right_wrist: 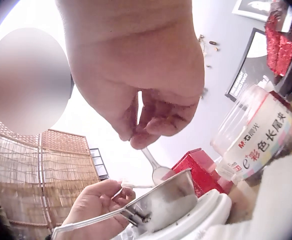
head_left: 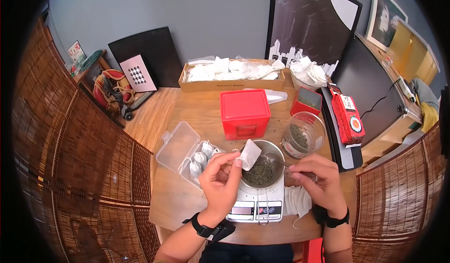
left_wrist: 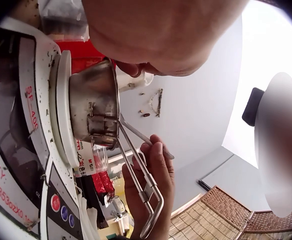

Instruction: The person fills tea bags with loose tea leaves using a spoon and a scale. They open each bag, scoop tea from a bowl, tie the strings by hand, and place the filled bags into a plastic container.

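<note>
My left hand (head_left: 219, 182) pinches a small white tea bag (head_left: 250, 156), tilted over the left rim of a metal cup (head_left: 268, 146). Dried green leaves (head_left: 258, 174) lie in the cup, which stands on a white kitchen scale (head_left: 240, 212) with its wire handle toward me. Between thumb and fingers, my right hand (head_left: 320, 181) holds a metal spoon (right_wrist: 158, 171) by its handle. The spoon's bowl is down inside the cup, right of the bag. In the left wrist view, my left hand hides the bag.
Left of the scale, an open clear plastic box (head_left: 177, 146) holds several filled bags (head_left: 200, 159). A red tin (head_left: 244, 115) stands behind the cup. To the right are a clear jar (head_left: 318, 127) of leaves and flat white bags (head_left: 297, 200). A cardboard box (head_left: 234, 84) stands at the back.
</note>
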Available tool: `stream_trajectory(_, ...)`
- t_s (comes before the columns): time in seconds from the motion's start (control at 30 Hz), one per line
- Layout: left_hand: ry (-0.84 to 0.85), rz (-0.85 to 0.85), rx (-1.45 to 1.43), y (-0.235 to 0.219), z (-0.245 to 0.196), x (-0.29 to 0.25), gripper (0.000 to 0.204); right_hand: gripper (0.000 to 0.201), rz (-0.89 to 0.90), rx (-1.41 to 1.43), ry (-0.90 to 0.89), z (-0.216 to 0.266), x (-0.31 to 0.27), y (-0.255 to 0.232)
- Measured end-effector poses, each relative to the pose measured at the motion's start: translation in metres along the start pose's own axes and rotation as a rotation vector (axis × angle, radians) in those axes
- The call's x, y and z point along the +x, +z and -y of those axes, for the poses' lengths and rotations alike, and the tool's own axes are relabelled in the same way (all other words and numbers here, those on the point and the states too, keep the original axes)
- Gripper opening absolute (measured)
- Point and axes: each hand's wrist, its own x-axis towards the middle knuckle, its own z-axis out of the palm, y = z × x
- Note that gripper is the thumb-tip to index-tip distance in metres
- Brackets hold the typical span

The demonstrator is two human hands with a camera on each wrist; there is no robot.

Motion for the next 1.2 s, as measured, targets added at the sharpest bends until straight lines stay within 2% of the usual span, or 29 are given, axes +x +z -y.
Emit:
stream_trajectory(0.07, 0.050, 0.029, -0.002, -0.002, 0.001, 0.000, 0.020, 0.016, -0.112, -0.127, -0.153, -0.006, -0.001, 0.000)
stream_trajectory(0.1, 0.088, 0.048, -0.008, -0.003, 0.000, 0.000, 0.020, 0.016, -0.115, -0.128, -0.156, -0.007, -0.004, 0.002)
stream_trajectory(0.17, 0.127, 0.073, -0.017, -0.003, -0.002, -0.001, 0.020, 0.018, -0.200, 0.133, -0.007, -0.006, -0.010, 0.007)
stream_trajectory(0.3, 0.132, 0.091, -0.019, -0.006, -0.006, -0.002, 0.022, 0.023, -0.249, 0.125, -0.031, 0.002, -0.005, 0.013)
stream_trajectory(0.37, 0.149, 0.116, -0.005, -0.004, -0.007, -0.003, 0.023, 0.025, -0.221, -0.059, -0.122, 0.001, 0.005, 0.015)
stream_trajectory(0.4, 0.122, 0.106, -0.010, -0.002, -0.011, -0.003, 0.019, 0.025, -0.233, -0.060, -0.119, 0.001, 0.008, 0.020)
stream_trajectory(0.5, 0.091, 0.108, -0.022, -0.003, -0.011, -0.005, 0.015, 0.025, -0.249, 0.024, -0.109, 0.000, 0.015, 0.037)
stream_trajectory(0.57, 0.089, 0.112, -0.029, -0.002, -0.012, -0.004, 0.015, 0.023, -0.246, 0.276, 0.055, -0.001, 0.012, 0.046)
stream_trajectory(0.7, 0.067, 0.145, 0.064, 0.001, -0.016, -0.004, 0.018, 0.019, -0.272, 0.285, 0.100, -0.018, 0.005, 0.052)
stream_trajectory(0.77, 0.078, 0.145, 0.097, 0.001, -0.014, -0.004, 0.019, 0.017, -0.367, 0.320, 0.062, -0.018, 0.006, 0.053)
stream_trajectory(1.03, 0.047, 0.222, 0.108, -0.001, -0.009, -0.004, 0.024, 0.018, -0.375, 0.370, 0.136, -0.021, 0.004, 0.045)
stream_trajectory(1.17, 0.059, 0.196, 0.111, -0.001, -0.008, -0.004, 0.020, 0.019, -0.385, 0.418, 0.112, -0.008, 0.010, 0.040)
stream_trajectory(1.2, 0.054, 0.128, 0.089, -0.001, -0.008, -0.004, 0.018, 0.019, -0.382, 0.420, 0.116, -0.007, 0.011, 0.038)
